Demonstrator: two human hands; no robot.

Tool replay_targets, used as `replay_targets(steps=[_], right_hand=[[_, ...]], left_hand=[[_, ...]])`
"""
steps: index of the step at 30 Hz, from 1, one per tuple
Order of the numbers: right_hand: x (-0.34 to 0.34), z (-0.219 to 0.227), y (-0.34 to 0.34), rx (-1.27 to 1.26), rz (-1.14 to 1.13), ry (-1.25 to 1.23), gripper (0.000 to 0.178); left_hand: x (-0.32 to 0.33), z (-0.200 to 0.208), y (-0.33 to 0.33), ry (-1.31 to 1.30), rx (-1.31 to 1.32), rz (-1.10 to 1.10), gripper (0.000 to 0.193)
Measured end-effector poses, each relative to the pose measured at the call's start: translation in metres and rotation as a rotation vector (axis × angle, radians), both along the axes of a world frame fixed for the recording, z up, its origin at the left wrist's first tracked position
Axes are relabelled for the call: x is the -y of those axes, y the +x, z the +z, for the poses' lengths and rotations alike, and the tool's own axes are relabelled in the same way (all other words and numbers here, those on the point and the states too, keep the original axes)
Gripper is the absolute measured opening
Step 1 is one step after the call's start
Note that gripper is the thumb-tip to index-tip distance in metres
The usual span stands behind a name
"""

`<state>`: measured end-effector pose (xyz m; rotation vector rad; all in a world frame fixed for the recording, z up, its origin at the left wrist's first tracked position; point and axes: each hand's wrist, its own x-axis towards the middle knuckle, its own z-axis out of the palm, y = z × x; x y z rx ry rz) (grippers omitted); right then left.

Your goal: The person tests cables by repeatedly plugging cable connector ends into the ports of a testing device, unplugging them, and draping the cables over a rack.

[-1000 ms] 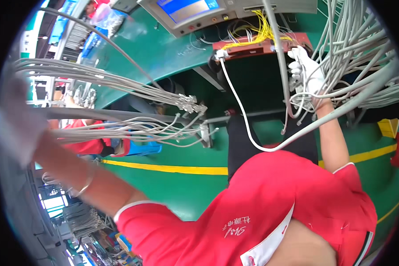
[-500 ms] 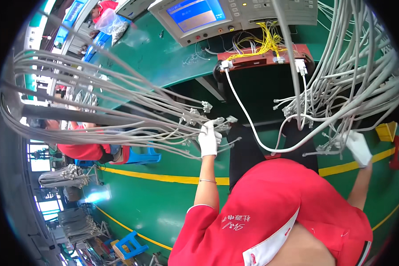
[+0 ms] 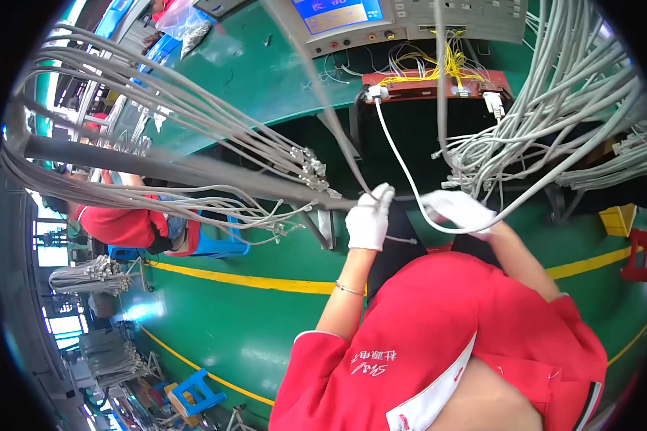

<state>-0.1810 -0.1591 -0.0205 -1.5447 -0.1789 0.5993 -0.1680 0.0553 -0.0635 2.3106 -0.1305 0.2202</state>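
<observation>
In a white glove, my left hand (image 3: 369, 221) is closed around a single grey cable (image 3: 336, 129). That cable rises from the hand toward the top of the picture, and a short end with a connector (image 3: 412, 241) shows beside the glove. My right hand (image 3: 459, 210), also gloved, is just to the right, by the loop of a white cable (image 3: 404, 167); its fingers are smeared by motion. The white cable starts at a plug (image 3: 377, 93) on a reddish-brown box (image 3: 417, 82). To the left hang grey cables (image 3: 230, 133) with clear connectors at their ends.
A grey metal bar (image 3: 158, 169) crosses from the left behind the hands. More grey cables (image 3: 553, 129) hang at the right. A tester with a blue screen (image 3: 338, 13) stands on the green table (image 3: 255, 86). A person in red (image 3: 118, 226) sits at the left on a blue stool (image 3: 223, 243).
My left hand has come away from the left cable bundle, rightward, with one cable. My right hand has moved from the cables at the right to the middle. The whole view has shifted slightly.
</observation>
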Motion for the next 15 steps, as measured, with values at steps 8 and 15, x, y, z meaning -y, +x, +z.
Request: replay_targets(steps=[8, 15], right_hand=[[-0.068, -0.054, 0.020, -0.925, -0.122, 0.690, 0.034], [-0.059, -0.048, 0.059, -0.320, -0.558, 0.337, 0.021]], left_hand=[[0.014, 0.008, -0.034, 0.287, 0.124, -0.227, 0.020], [-0.010, 0.010, -0.025, 0.444, -0.115, 0.105, 0.037]])
